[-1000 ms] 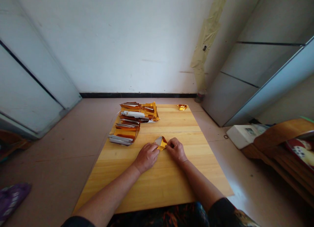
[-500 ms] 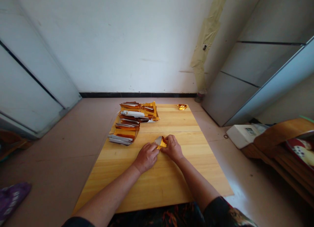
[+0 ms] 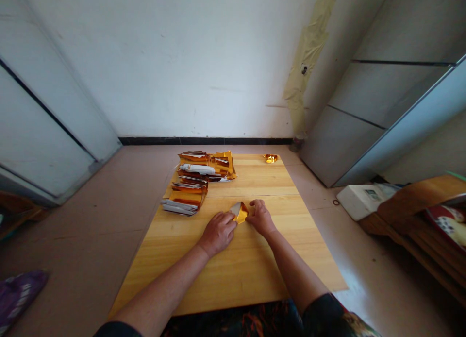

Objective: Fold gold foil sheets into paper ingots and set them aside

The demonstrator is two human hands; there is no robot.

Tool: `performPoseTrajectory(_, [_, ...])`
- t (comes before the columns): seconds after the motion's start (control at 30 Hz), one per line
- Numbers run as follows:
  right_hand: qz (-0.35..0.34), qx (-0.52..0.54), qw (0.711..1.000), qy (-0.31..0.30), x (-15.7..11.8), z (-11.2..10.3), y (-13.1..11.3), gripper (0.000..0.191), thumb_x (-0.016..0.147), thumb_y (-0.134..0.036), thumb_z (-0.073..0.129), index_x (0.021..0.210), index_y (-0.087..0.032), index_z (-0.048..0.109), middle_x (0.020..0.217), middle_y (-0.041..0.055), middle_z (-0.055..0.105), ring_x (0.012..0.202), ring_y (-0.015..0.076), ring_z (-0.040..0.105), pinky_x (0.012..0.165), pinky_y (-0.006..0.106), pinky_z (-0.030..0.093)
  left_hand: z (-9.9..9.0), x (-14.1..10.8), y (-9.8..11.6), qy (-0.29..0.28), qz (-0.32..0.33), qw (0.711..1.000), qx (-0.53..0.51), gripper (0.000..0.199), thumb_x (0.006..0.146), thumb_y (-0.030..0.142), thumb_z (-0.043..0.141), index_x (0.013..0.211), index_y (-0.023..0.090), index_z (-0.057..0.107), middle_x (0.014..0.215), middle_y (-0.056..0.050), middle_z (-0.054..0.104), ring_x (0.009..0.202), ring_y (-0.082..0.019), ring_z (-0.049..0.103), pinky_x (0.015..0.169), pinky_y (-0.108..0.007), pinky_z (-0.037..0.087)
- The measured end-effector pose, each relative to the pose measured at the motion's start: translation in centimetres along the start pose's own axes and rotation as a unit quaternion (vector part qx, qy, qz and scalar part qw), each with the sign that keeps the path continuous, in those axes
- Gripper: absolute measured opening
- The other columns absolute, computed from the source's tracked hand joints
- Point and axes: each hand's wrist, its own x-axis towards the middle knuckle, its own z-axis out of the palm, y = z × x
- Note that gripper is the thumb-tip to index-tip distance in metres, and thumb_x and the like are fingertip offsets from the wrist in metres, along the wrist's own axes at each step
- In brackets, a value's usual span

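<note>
A small sheet of gold foil paper (image 3: 241, 214), grey on its other side and partly folded, lies on the wooden table (image 3: 225, 274). My left hand (image 3: 219, 230) grips its left edge, the fingers pressed together on it. On the right, my right hand (image 3: 261, 217) is at the paper's edge with thumb and forefinger apart; whether the thumb touches the paper I cannot make out. Beyond my left hand lie stacks of gold foil paper (image 3: 187, 196), fanned out with white-grey edges.
A crumpled piece of gold foil (image 3: 270, 159) sits at the table's far right corner. Behind the table stands a white wall (image 3: 204, 75). To the right are a grey cabinet (image 3: 349, 133), a white box (image 3: 358, 201) and wooden furniture (image 3: 411, 215). A purple bag (image 3: 22, 295) lies on the floor at left.
My right hand has opened its fingers and shifted slightly right, off the gold flap. More of the folded gold side shows now. The left hand has stayed in place.
</note>
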Motion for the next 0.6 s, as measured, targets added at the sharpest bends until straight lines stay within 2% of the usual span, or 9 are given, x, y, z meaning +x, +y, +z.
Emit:
performPoseTrajectory(0.2, [-0.006, 0.021, 1.000, -0.001, 0.0, -0.1, 0.5, 0.031, 0.063, -0.008, 0.056, 0.091, -0.020, 0.049, 0.091, -0.0008, 0.051, 0.062, 0.0086, 0.051, 0.063, 0.023, 0.045, -0.1, 0.0, 0.0, 0.001, 0.000, 1.000, -0.006, 0.023, 0.076, 0.008, 0.050, 0.091, 0.021, 0.063, 0.107, -0.007, 0.060, 0.104, -0.022, 0.053, 0.092, -0.041, 0.045])
performPoseTrajectory(0.27, [-0.005, 0.005, 1.000, -0.002, -0.2, 0.0, 0.1, 0.032, 0.064, -0.014, 0.060, 0.094, -0.021, 0.049, 0.094, -0.0002, 0.052, 0.069, 0.0106, 0.054, 0.067, 0.025, 0.046, -0.1, 0.0, 0.0, 0.001, 0.000, 1.000, -0.011, 0.024, 0.076, 0.008, 0.050, 0.092, 0.020, 0.063, 0.107, -0.007, 0.060, 0.104, -0.022, 0.053, 0.093, -0.041, 0.045])
performPoseTrajectory(0.4, [-0.026, -0.057, 0.998, 0.003, -0.6, 0.6, -0.9, 0.040, 0.062, -0.024, 0.067, 0.098, -0.022, 0.049, 0.104, 0.0031, 0.051, 0.092, 0.0175, 0.055, 0.077, 0.030, 0.046, 0.0, 0.0, 0.0, 0.007, -0.003, 1.000, -0.018, 0.026, 0.074, 0.006, 0.050, 0.092, 0.020, 0.062, 0.108, -0.007, 0.060, 0.104, -0.022, 0.053, 0.093, -0.040, 0.045])
performPoseTrajectory(0.6, [-0.017, -0.054, 0.998, -0.029, -0.5, 0.2, -0.7, 0.046, 0.063, -0.015, 0.064, 0.107, -0.021, 0.050, 0.111, 0.0054, 0.051, 0.098, 0.0177, 0.055, 0.085, 0.029, 0.046, 0.1, 0.0, 0.0, 0.009, -0.008, 1.000, -0.021, 0.024, 0.076, 0.007, 0.050, 0.091, 0.020, 0.063, 0.106, -0.007, 0.060, 0.101, -0.021, 0.053, 0.092, -0.039, 0.045])
